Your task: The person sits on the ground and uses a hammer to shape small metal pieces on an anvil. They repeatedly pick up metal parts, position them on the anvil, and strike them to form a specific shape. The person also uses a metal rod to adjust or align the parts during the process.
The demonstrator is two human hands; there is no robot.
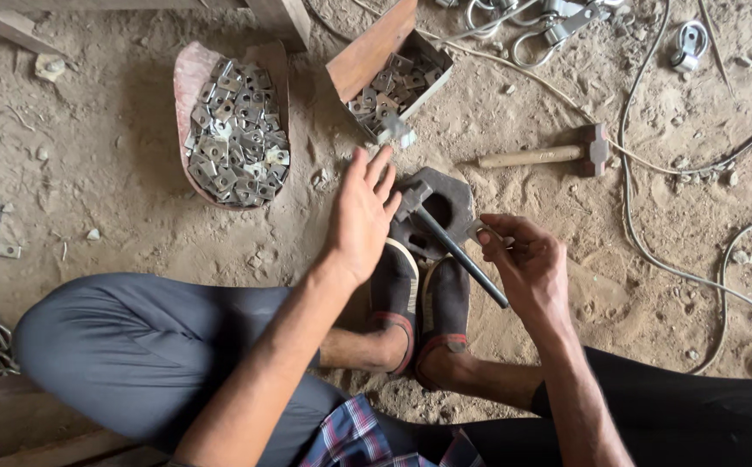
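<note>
- Nearest: plaid shirt hem and crossed legs in dark trousers; person sits on the dirt floor, so work stays low and within arm's reach.
- Feet in dark slip-on shoes press vs. near edge of a heavy dark metal block, prob. to brace it.
- Right hand closed round a dark steel rod, angled w/ far tip on the block; fingertips also seem to pinch a small bright piece, can't tell for sure.
- Left hand open, fingers spread, empty, reaching far toward a wooden box of small stamped metal plates.
- Far left: reddish pan heaped w/ similar plates.
- Wooden-handled hammer lies far right of block, apart from both hands.
</note>
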